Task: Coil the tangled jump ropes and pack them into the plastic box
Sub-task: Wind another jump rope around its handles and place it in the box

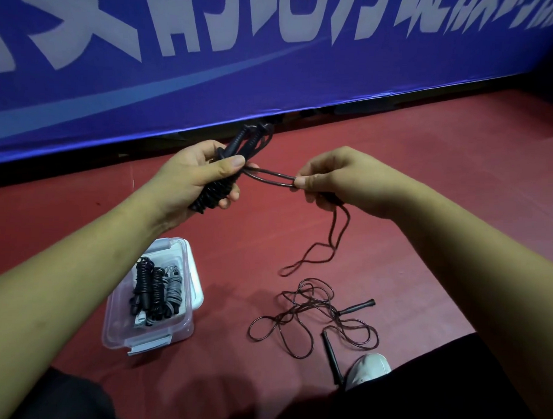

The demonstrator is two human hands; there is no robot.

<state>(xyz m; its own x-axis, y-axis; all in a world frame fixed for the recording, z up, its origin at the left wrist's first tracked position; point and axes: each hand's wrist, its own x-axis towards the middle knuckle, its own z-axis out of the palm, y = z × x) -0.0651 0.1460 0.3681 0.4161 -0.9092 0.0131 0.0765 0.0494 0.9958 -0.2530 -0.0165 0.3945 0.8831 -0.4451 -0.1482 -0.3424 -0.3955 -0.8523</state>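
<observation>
Person is low over a red floor; the head view looks down on both hands.

Left hand grips a partly wound black jump rope. Its fingers are curled round the coiled bundle and the thumb is pressed across the top. Two black handles stick up and away from that grip, side by side.

A doubled run of free cord spans from the left thumb to the right hand. The right hand pinches the cord between thumb and forefinger, with the other fingers curled under. Below the right fingers the cord hangs slack, and its end loop reaches the floor.

Tangled jump rope lies loose on the floor, below the right fingers and well apart from them. Its two handles are splayed, one ending just beside a white shoe.

Clear plastic box stands open on the floor, below the left fingers and well apart. Inside are coiled ropes, black ones next to a grey one. White lid shows at the box's far right side; whether it is under or beside the box cannot be told.

Blue banner with white lettering stands beyond both hands.
</observation>
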